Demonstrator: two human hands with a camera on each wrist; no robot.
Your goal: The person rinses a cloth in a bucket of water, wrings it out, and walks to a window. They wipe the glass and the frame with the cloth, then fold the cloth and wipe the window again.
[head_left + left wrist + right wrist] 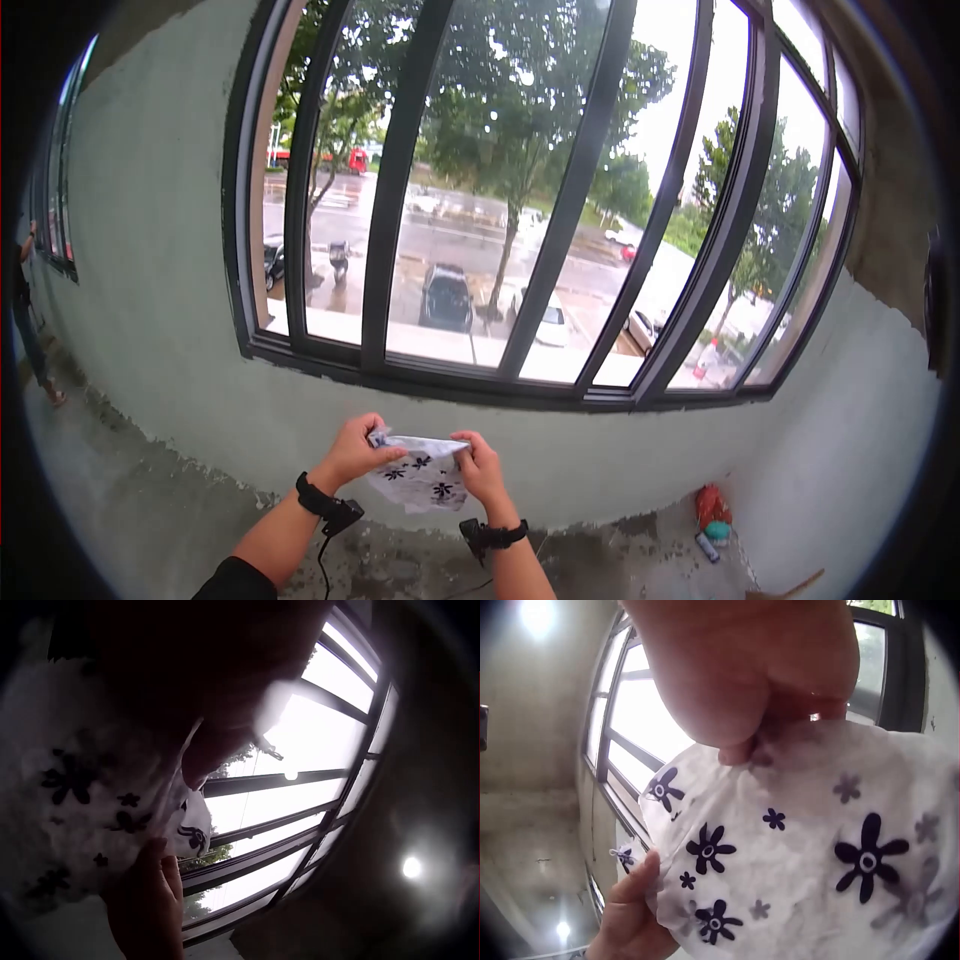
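Note:
A white cloth (425, 475) printed with dark flowers hangs between both hands in front of a grey wall. My left hand (355, 450) pinches its upper left edge, and my right hand (478, 465) pinches its upper right edge. In the right wrist view the right hand (742, 675) grips the cloth (817, 847) from above, with the left hand (630, 915) holding the far edge. In the left wrist view the cloth (82, 802) fills the left side, and the right hand's fingers (150, 900) reach in from below. Each wrist wears a black camera strap.
A wide window with dark bars (540, 200) looks onto a wet car park and trees. A rough concrete floor (150, 500) runs along the wall. Red and teal items (712, 515) lie at the wall's foot on the right. A person (25, 310) stands at the far left.

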